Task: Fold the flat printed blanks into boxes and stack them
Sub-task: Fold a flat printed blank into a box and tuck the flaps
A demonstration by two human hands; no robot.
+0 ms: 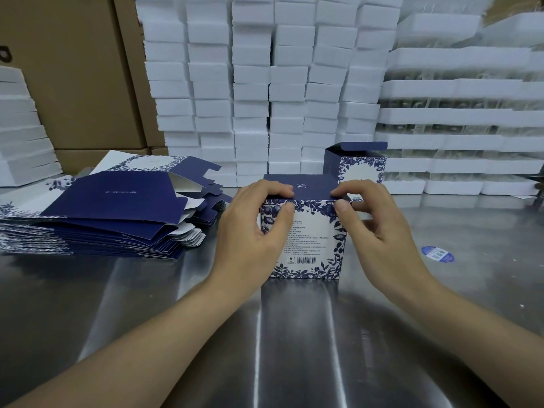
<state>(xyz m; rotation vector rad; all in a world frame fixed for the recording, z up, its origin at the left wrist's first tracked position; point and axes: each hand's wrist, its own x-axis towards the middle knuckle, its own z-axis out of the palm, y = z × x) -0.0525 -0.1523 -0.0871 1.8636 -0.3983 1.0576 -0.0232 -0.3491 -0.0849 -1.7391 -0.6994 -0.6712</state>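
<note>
On steel table (294, 343), L hand (259, 222) & R hand (378, 225), grips both pinching box (309, 242) top edge, lid (313, 188) prob. down.

The left hand (253, 228) hides the left part of the front of the box (309, 240), and the right hand (379, 228) hides its right top corner and the foot of the open box (360, 169) behind it. The small print on that front and the text on the round sticker (437, 254) on the desk (294, 334) are too fine to read. The stack of flat blanks (112, 201) and the brown cartons (73, 78) run off the left edge, and what lies between the foam trays (459, 116), perhaps clear plastic, is too blurred to tell.
</note>
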